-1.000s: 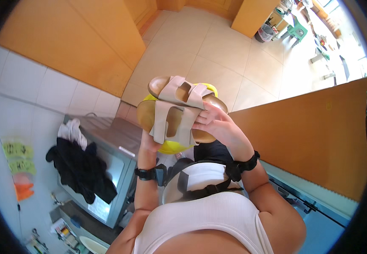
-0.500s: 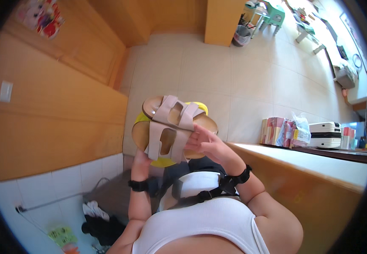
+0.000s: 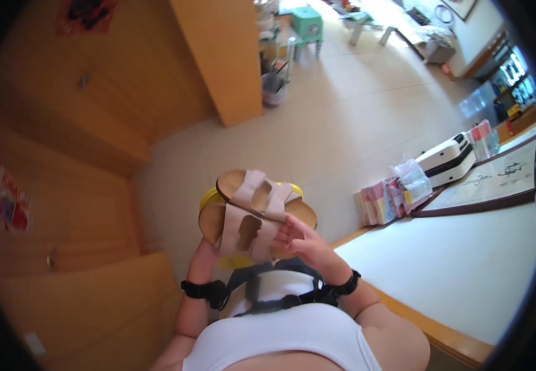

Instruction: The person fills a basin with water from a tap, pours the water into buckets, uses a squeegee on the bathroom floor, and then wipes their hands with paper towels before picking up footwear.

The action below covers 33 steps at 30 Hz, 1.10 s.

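Two pale pink two-strap sandals lie side by side in front of me, a near sandal [image 3: 232, 230] and a far sandal [image 3: 247, 187], both with tan footbeds. Beneath them, yellow footwear-like soles [image 3: 210, 198] peek out; their exact kind is mostly hidden. My left hand [image 3: 207, 250] supports the stack at its left underside, its fingers covered by the sandals. At the right end, my right hand [image 3: 300, 240] rests with its fingers against the near sandal's strap and footbed, the thumb apart. Whether those fingers press on it firmly is hard to see.
Wooden doors [image 3: 94, 216] stand on the left. A white-topped counter [image 3: 447, 272] runs along my right, with boxes [image 3: 376, 204], a plastic bag [image 3: 411, 179] and a white case [image 3: 447, 159]. Farther off are a bin [image 3: 274, 89] and a green stool [image 3: 307, 26] on the tiled floor [image 3: 336, 133].
My view has turned to the right, so more of the room and counter shows. Both hands keep the sandals in front of me in nearly the same hold.
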Each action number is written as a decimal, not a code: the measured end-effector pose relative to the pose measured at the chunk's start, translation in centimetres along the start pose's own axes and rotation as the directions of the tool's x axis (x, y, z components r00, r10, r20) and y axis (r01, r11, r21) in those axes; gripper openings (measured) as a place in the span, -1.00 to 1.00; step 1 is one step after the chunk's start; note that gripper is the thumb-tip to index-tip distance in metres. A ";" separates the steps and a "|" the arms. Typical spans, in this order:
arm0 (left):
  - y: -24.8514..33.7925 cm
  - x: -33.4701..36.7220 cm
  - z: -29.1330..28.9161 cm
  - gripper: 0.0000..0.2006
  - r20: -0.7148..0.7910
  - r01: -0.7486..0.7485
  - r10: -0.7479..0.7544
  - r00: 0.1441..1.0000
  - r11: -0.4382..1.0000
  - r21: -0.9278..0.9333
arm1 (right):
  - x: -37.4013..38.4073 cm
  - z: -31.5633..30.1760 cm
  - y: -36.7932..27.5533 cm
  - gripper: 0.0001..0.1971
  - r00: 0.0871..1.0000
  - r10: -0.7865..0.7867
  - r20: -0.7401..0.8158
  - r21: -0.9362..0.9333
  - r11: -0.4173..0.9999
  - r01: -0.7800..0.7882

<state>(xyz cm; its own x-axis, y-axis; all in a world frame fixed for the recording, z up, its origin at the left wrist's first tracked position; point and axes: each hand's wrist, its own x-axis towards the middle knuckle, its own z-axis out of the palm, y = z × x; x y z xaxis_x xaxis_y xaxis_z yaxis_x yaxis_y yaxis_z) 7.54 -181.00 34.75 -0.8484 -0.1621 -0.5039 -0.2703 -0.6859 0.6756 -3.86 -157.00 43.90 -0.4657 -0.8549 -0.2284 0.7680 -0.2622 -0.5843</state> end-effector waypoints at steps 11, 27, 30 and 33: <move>7.0 22.2 7.7 -0.54 0.465 -0.463 0.035 0.885 -0.056 0.885 | 7.7 -7.5 -15.4 -0.22 0.928 -0.279 -0.246 0.002 0.958 0.288; 16.5 53.8 35.2 -0.57 0.539 0.404 -0.377 0.753 0.912 0.073 | 19.4 -26.8 -43.3 -0.24 0.918 -0.359 -0.169 0.098 0.920 0.379; 18.0 60.5 38.7 -0.58 0.548 0.301 -0.348 0.761 0.937 0.177 | 22.5 -30.1 -49.2 -0.26 0.909 -0.374 -0.187 0.076 0.917 0.392; 18.9 68.4 41.9 -0.57 0.606 0.341 -0.361 0.709 0.928 0.154 | 25.1 -33.2 -55.2 -0.28 0.872 -0.387 -0.301 0.040 0.908 0.417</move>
<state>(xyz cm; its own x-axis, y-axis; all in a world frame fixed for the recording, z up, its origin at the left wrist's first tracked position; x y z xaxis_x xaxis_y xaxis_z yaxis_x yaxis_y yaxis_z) -74.65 -175.35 35.64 -0.7798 0.5625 -0.2749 -0.6096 -0.5823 0.5378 -72.58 -149.15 44.55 -0.8355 -0.5090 -0.2072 0.5207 -0.6127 -0.5945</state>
